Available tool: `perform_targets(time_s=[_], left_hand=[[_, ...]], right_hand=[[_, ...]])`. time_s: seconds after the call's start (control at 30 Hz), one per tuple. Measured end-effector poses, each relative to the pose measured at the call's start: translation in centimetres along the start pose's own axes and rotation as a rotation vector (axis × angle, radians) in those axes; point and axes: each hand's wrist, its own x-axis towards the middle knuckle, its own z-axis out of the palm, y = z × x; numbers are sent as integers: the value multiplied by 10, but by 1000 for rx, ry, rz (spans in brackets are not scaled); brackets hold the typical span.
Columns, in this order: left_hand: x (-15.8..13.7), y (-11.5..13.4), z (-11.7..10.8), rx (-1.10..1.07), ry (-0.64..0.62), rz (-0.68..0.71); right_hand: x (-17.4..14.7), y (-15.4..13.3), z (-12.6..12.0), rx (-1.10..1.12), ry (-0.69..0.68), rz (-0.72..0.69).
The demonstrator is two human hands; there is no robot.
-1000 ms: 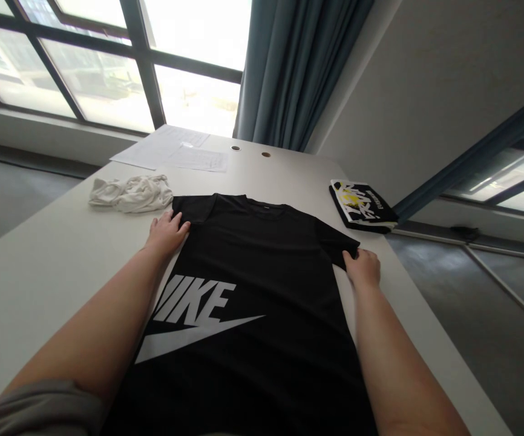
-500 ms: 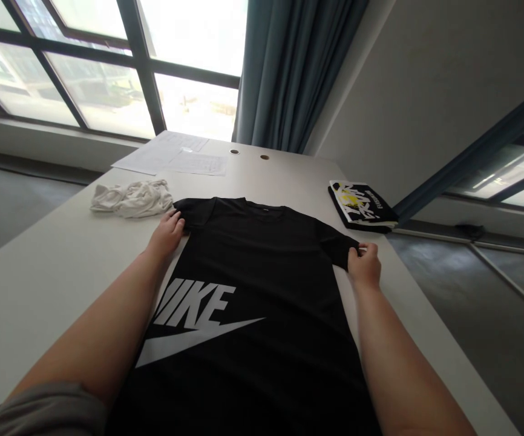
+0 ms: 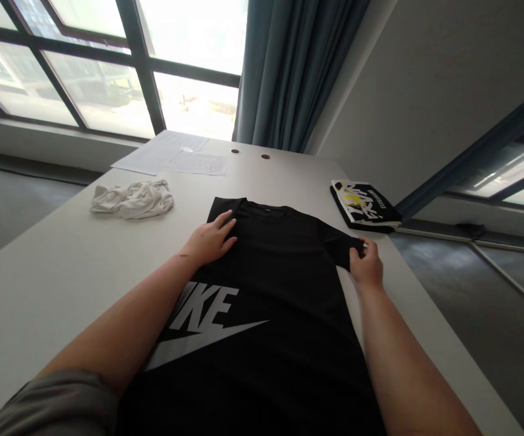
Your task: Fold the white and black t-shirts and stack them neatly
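A black T-shirt (image 3: 284, 266) with a large white NIKE print lies spread on the white table, its collar away from me. Its left sleeve is folded in over the body. On that folded edge rests my left hand (image 3: 210, 241), open, with fingers apart on the cloth near the shoulder. My right hand (image 3: 367, 264) pinches the hem of the right sleeve (image 3: 341, 241), which stretches outward. Part of the print is hidden under my left forearm.
A crumpled white cloth (image 3: 132, 200) sits at the left of the table (image 3: 62, 284). Papers (image 3: 166, 151) lie at the far end, near two round cable holes. Folded dark garments (image 3: 364, 206) are stacked by the right edge. Behind hang blue curtains (image 3: 289, 72) beside the window.
My left hand has moved inward to the right, and the left sleeve now lies folded over the T-shirt's body. The left fingers have spread. The right hand still pinches its sleeve.
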Motion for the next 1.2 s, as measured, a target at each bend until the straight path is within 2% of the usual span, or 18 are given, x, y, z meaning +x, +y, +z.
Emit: perform_targets(time_s=[0.1, 0.2, 0.27, 0.43, 0.53, 0.6, 0.8, 0.93, 1.0, 1.13, 1.2], left_hand=[[-4, -3, 15, 15, -73, 54], [-5, -19, 31, 41, -189, -33], [-5, -27, 38, 52, -236, -71], [-5, -27, 40, 61, -259, -103], [-5, -26, 39, 59, -255, -119], [-5, -26, 39, 53, -248, -114], [-6, -30, 43, 25, -215, -114], [-5, -30, 45, 19, -210, -124], [-5, -31, 46, 20, -214, -123], [-5, -31, 44, 23, -221, -119], [-5, -31, 43, 24, -221, -116]], right_hand=[[0, 3, 2, -2, -51, -70], [0, 6, 6, -27, -154, -150], [2, 9, 9, -50, -168, -166], [8, 15, 13, -151, -61, -28], [7, 13, 12, -157, -78, 45], [5, 9, 11, -112, -93, 20], [-1, -13, 8, -66, -125, -267], [-6, -47, 4, -92, -129, -427], [-15, -71, 2, -89, -208, -559], [-35, -107, -3, -82, -520, -905], [-39, -111, -6, -131, -528, -963]])
